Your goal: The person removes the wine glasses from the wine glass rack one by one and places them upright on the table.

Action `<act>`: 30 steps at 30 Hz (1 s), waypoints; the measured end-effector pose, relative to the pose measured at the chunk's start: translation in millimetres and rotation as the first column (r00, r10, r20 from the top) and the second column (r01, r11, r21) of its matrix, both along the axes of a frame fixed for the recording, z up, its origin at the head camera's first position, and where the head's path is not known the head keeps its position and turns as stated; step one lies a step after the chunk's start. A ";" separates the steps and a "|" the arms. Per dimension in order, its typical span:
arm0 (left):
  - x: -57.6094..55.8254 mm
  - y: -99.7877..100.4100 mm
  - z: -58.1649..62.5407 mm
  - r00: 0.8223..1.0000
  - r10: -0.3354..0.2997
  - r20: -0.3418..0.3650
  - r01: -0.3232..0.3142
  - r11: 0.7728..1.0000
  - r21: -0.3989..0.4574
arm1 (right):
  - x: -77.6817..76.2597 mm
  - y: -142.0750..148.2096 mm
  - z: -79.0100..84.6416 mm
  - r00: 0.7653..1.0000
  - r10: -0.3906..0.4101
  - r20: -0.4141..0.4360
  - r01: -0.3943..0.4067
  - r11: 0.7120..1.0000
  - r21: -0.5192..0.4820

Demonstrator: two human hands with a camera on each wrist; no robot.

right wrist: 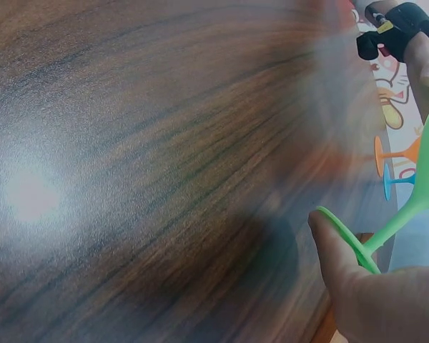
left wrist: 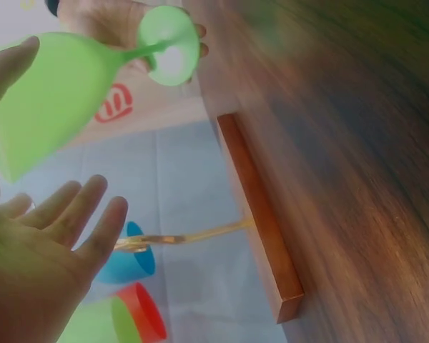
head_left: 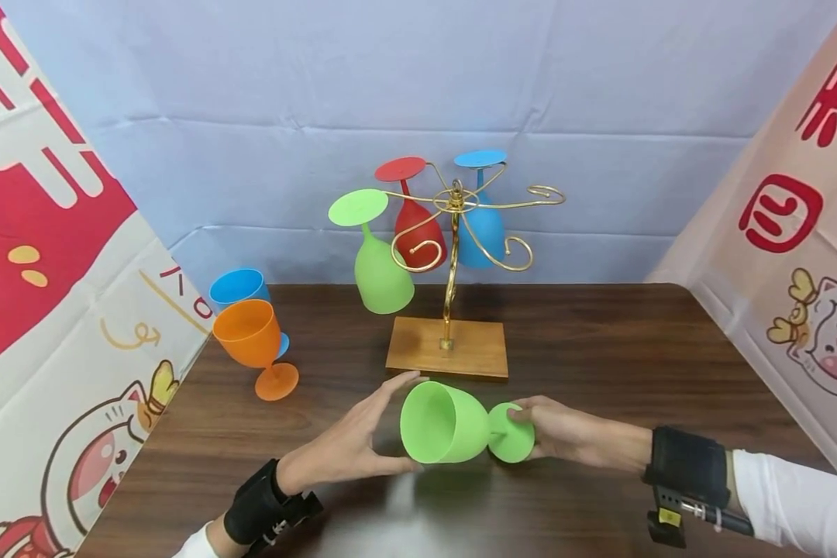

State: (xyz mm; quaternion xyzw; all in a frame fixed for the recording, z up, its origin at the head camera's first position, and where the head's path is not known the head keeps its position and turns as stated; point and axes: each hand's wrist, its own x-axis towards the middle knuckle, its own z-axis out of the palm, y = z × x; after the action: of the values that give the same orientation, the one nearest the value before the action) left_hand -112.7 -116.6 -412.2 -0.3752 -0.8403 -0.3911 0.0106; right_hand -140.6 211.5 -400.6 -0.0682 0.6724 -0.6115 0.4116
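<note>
My right hand (head_left: pixel 561 430) pinches the round foot of a light green goblet (head_left: pixel 453 425) on its side above the table, its mouth facing left. Its thumb lies on the foot in the right wrist view, the stem rising from there. Beside the bowl, my left hand (head_left: pixel 356 442) is spread, fingers behind it and thumb in front. Those fingers (left wrist: pixel 79 214) look straight and apart from the bowl in the left wrist view. Behind stands a gold goblet rack (head_left: pixel 451 267), with a green goblet (head_left: pixel 384 271), a red goblet (head_left: pixel 418 229) and a blue goblet (head_left: pixel 480 232) hanging upside down.
An orange goblet (head_left: pixel 251 337) stands upright at the left, partly covering a blue goblet (head_left: pixel 237 285) behind it. The rack's wooden base (head_left: pixel 446 349) sits on the dark wood table (head_left: pixel 600 349). Two curled rack arms (head_left: pixel 516 256) on the near side hold nothing.
</note>
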 end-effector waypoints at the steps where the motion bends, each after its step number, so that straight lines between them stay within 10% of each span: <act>1: 0.5 0.4 0.3 1.000 0.006 0.000 -0.006 1.000 -0.001 | 0.0 -0.8 -0.6 1.000 -0.005 0.006 0.005 1.000 -0.005; 23: 0.8 4.6 2.7 0.993 -0.088 0.085 0.068 0.975 0.210 | 5.1 -20.2 -14.2 0.997 0.028 0.078 -0.024 0.998 -0.051; 30: -1.0 1.6 4.8 0.975 -0.095 0.199 0.007 0.916 0.401 | 8.6 -28.4 -12.9 0.995 0.042 0.092 -0.035 0.997 -0.068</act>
State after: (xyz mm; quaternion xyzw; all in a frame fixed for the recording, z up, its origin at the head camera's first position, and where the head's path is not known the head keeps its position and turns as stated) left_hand -113.7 -115.0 -407.4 -0.3427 -0.7294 -0.5919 -0.0144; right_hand -131.9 183.1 -413.5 -0.0662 0.6304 -0.6279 0.4516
